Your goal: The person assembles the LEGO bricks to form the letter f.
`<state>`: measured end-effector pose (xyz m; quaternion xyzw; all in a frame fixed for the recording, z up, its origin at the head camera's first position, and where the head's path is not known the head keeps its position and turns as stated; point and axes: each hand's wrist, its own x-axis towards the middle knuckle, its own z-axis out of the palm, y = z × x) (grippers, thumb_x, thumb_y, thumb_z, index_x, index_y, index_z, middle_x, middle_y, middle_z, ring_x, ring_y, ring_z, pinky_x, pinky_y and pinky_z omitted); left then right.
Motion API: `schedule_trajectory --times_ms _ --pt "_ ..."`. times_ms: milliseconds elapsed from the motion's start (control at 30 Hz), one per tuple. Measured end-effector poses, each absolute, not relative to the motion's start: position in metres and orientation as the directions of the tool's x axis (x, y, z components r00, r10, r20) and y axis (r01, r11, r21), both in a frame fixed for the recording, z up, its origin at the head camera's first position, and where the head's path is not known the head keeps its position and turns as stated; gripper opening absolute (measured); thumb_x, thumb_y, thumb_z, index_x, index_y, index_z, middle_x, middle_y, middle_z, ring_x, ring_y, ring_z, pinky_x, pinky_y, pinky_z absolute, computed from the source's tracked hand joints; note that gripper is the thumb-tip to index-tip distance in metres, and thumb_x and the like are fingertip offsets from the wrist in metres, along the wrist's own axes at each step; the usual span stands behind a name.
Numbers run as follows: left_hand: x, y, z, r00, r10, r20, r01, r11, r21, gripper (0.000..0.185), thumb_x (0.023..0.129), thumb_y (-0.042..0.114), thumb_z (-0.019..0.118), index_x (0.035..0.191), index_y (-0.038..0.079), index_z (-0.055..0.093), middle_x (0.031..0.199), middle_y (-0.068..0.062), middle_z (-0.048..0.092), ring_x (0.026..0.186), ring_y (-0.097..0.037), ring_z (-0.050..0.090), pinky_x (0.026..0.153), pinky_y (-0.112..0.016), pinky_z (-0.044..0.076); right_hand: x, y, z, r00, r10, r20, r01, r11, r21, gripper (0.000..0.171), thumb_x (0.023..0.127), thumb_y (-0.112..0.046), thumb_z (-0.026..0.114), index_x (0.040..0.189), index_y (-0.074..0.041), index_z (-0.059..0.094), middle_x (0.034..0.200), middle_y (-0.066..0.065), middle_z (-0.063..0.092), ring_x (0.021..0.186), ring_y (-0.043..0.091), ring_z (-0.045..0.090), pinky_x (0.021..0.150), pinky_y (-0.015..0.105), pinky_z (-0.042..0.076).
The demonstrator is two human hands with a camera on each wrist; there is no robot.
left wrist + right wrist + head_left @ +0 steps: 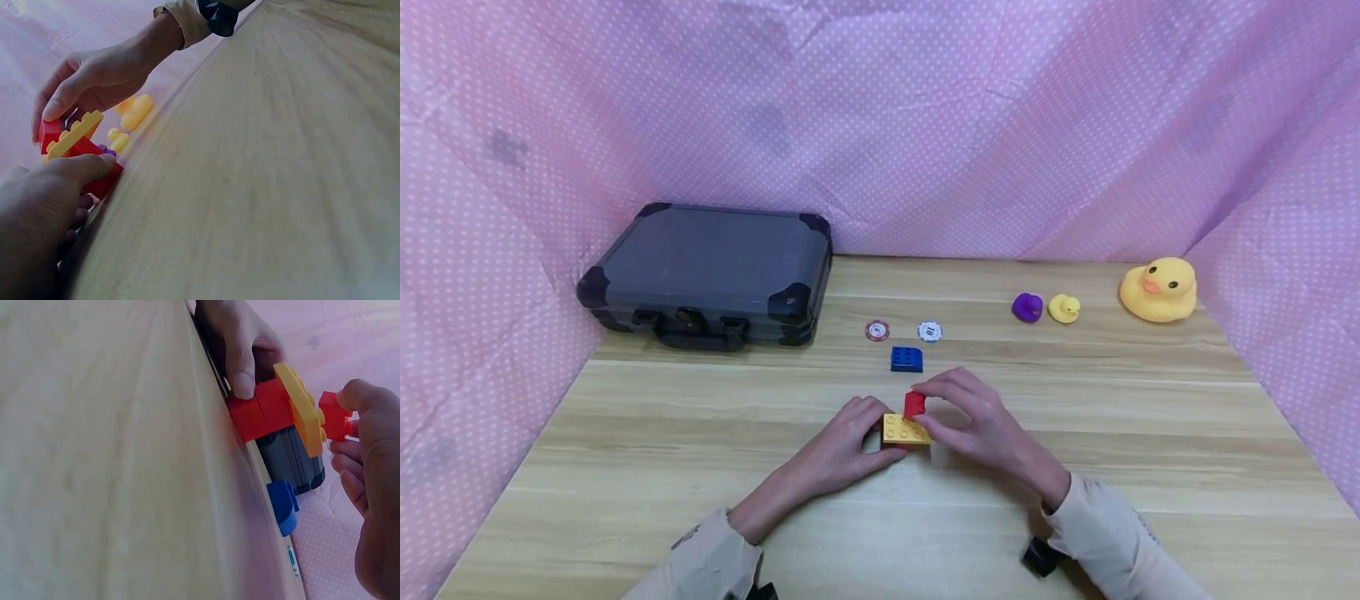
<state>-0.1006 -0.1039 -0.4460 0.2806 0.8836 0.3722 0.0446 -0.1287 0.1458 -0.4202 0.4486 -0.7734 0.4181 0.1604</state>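
Observation:
A small stack of toy building bricks stands on the table: red bricks (259,411) at the bottom, topped by a yellow brick (897,429) with round studs. My left hand (842,446) grips the stack from the left, its thumb along the near side of the red bricks. Between thumb and fingertips, my right hand (973,417) pinches a small red brick (913,405) right at the yellow brick's studs. Just beyond the stack lies a blue brick (907,359) with a few studs showing.
A grey case (715,250) with black corners stands at the back left. Behind the blue brick lie a red-rimmed chip (877,331) and a white chip (929,332). Purple (1027,307), small yellow (1064,308) and large yellow (1160,290) toy ducks sit back right.

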Motion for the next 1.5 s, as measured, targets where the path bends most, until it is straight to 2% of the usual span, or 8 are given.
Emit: schedule_trajectory --times_ms 167,500,833,1133,1333,1500 --pt "-0.101 -0.104 -0.445 -0.832 0.535 0.147 0.476 0.555 0.682 0.033 0.092 0.034 0.081 0.117 0.018 0.066 0.114 0.01 0.061 0.103 -0.011 0.051 0.087 -0.032 0.048 -0.126 0.142 -0.421 -0.528 -0.566 0.633 -0.837 0.223 -0.499 0.029 0.099 -0.025 0.073 0.121 -0.005 0.071 0.114 0.005 0.069 0.104 0.021 0.064 0.092 0.026 0.052" --pt "-0.101 -0.104 -0.445 -0.831 0.536 0.149 0.478 0.552 0.683 0.034 0.092 0.033 0.081 0.118 0.018 0.065 0.113 0.01 0.061 0.102 -0.01 0.051 0.087 -0.032 0.048 -0.122 0.14 -0.421 -0.51 -0.594 0.623 -0.844 0.206 -0.495 0.031 0.096 -0.022 0.076 0.121 -0.005 0.072 0.114 0.005 0.068 0.103 0.02 0.063 0.09 0.026 0.053" --pt "-0.101 -0.105 -0.446 -0.821 0.542 0.179 0.501 0.534 0.681 0.031 0.093 0.033 0.081 0.116 0.019 0.066 0.113 0.012 0.062 0.103 -0.009 0.052 0.088 -0.032 0.048 -0.119 0.14 -0.42 -0.532 -0.63 0.566 -0.825 0.235 -0.514 0.036 0.089 -0.015 0.082 0.123 -0.007 0.073 0.118 0.004 0.065 0.106 0.019 0.061 0.089 0.031 0.055" --pt "-0.1 -0.105 -0.445 -0.832 0.532 0.157 0.481 0.55 0.683 0.031 0.093 0.034 0.08 0.117 0.02 0.066 0.112 0.012 0.061 0.104 -0.009 0.05 0.088 -0.032 0.049 -0.118 0.137 -0.418 -0.578 -0.634 0.514 -0.781 0.247 -0.574 0.036 0.092 -0.019 0.081 0.123 -0.006 0.069 0.121 0.002 0.065 0.111 0.018 0.06 0.094 0.032 0.054" --pt "-0.1 -0.105 -0.446 -0.83 0.533 0.165 0.487 0.549 0.679 0.031 0.094 0.034 0.08 0.117 0.02 0.066 0.113 0.012 0.062 0.102 -0.009 0.051 0.087 -0.031 0.048 -0.117 0.135 -0.417 -0.576 -0.643 0.504 -0.779 0.244 -0.577 0.032 0.093 -0.018 0.079 0.122 -0.008 0.068 0.121 0.002 0.065 0.112 0.018 0.061 0.096 0.033 0.052" --pt "-0.101 -0.105 -0.446 -0.826 0.537 0.172 0.494 0.543 0.679 0.031 0.093 0.034 0.08 0.118 0.02 0.066 0.113 0.012 0.061 0.103 -0.009 0.051 0.087 -0.031 0.048 -0.116 0.136 -0.416 -0.576 -0.649 0.497 -0.779 0.25 -0.575 0.03 0.095 -0.019 0.077 0.121 -0.008 0.068 0.121 0.001 0.064 0.111 0.016 0.06 0.093 0.031 0.053"
